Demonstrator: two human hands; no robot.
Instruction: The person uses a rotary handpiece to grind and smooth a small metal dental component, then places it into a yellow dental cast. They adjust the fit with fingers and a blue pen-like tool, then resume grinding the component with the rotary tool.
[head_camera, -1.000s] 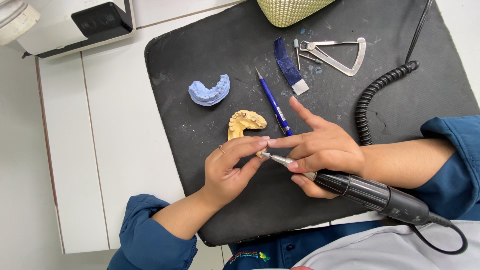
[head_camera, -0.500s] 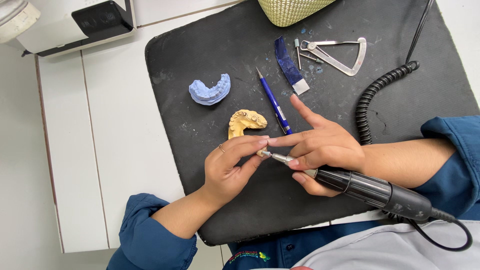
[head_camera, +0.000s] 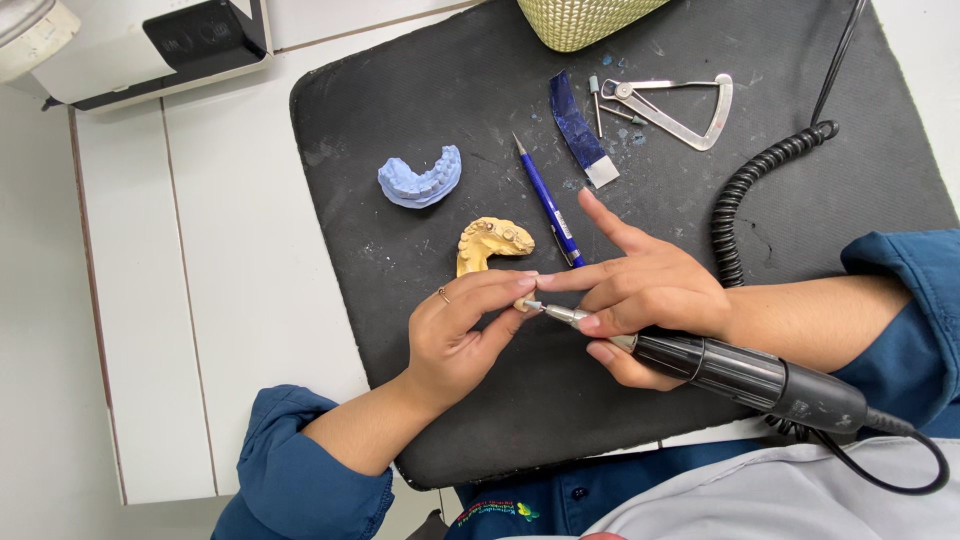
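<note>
My right hand (head_camera: 645, 300) grips a black and silver rotary handpiece (head_camera: 740, 375) like a pen, its tip pointing left. My left hand (head_camera: 460, 330) pinches a very small pale piece (head_camera: 522, 303) between thumb and fingers, right at the tool's tip. A yellow dental cast (head_camera: 490, 243) lies on the black mat (head_camera: 400, 100) just above my left fingers. A blue dental cast (head_camera: 420, 180) sits farther up and left. Both forearms wear blue sleeves.
A blue pen (head_camera: 548, 200), a blue strip (head_camera: 580, 130) and a metal caliper (head_camera: 680, 105) lie on the mat's upper part. A black coiled cord (head_camera: 745, 190) runs down the right. A woven basket (head_camera: 580, 20) and a white device (head_camera: 140, 45) stand at the back.
Both hands stay together over the mat; they have shifted only slightly, with the tool tip still at the pinched piece.
</note>
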